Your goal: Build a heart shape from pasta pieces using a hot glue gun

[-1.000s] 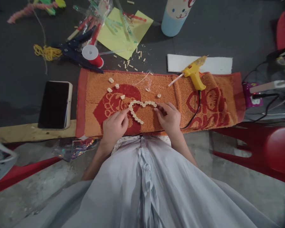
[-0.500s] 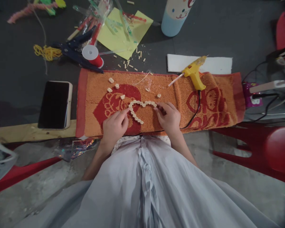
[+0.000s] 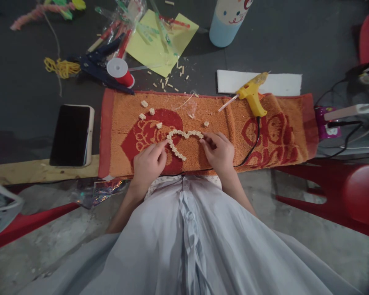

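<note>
A heart-shaped outline made of small pale wooden pieces lies on the orange and red towel; its lower right side is open. At its left edge, my left hand is closed, thumb and index finger pinching the outline. My right hand pinches the outline's right end, with the fingertips partly covering it. Loose pale clusters, such as this one, lie above my left hand, and another small cluster sits just above my right.
A yellow glue gun rests over a white strip, its cord crossing the towel. To the left are a phone, a red thread spool and dark blue cutters. Behind stand a bottle and yellow-green paper with wood bits.
</note>
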Demonstrator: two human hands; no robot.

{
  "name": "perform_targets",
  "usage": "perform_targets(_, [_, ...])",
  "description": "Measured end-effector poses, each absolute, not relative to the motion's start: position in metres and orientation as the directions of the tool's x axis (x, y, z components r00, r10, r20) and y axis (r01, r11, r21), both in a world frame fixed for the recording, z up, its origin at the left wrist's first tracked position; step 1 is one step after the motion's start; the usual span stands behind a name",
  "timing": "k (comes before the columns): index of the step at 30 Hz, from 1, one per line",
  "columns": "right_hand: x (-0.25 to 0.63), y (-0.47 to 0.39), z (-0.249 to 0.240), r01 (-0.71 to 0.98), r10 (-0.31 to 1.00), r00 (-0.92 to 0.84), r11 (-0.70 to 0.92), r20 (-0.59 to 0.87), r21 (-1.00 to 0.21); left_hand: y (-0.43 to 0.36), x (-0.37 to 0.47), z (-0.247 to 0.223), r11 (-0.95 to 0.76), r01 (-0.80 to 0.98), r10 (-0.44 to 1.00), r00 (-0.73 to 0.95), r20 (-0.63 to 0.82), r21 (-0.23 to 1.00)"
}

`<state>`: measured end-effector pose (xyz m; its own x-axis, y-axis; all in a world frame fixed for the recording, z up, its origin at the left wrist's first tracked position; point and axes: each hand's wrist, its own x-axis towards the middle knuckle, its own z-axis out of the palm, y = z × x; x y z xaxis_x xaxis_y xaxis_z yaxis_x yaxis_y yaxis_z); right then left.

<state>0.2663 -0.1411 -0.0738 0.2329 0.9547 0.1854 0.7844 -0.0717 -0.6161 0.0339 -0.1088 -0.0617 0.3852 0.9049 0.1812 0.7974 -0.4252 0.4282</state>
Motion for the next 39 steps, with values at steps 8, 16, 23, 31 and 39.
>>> perform_targets(8, [0.265,-0.145,-0.071,0.775,0.948,0.214,-0.017,0.237,-0.632,-0.109,0.033,-0.063,-0.435,0.786,0.901,0.387,0.199,0.439])
perform_targets(16, [0.264,-0.154,-0.066,0.828,0.967,0.097,0.053,0.235,-0.559,-0.109,0.031,-0.061,-0.433,0.759,0.896,0.419,0.145,0.487])
perform_targets(23, [0.264,-0.154,-0.065,0.851,0.973,0.094,0.032,0.211,-0.524,-0.109,0.032,-0.06,-0.422,0.78,0.901,0.417,0.118,0.462])
perform_targets(31, [0.265,-0.157,-0.066,0.84,0.963,0.1,0.053,0.25,-0.541,-0.108,0.035,-0.061,-0.402,0.791,0.911,0.395,0.117,0.461])
perform_targets(39, [0.265,-0.161,-0.07,0.843,0.955,0.104,0.063,0.277,-0.535,-0.106,0.035,-0.058,-0.41,0.789,0.901,0.427,0.07,0.457])
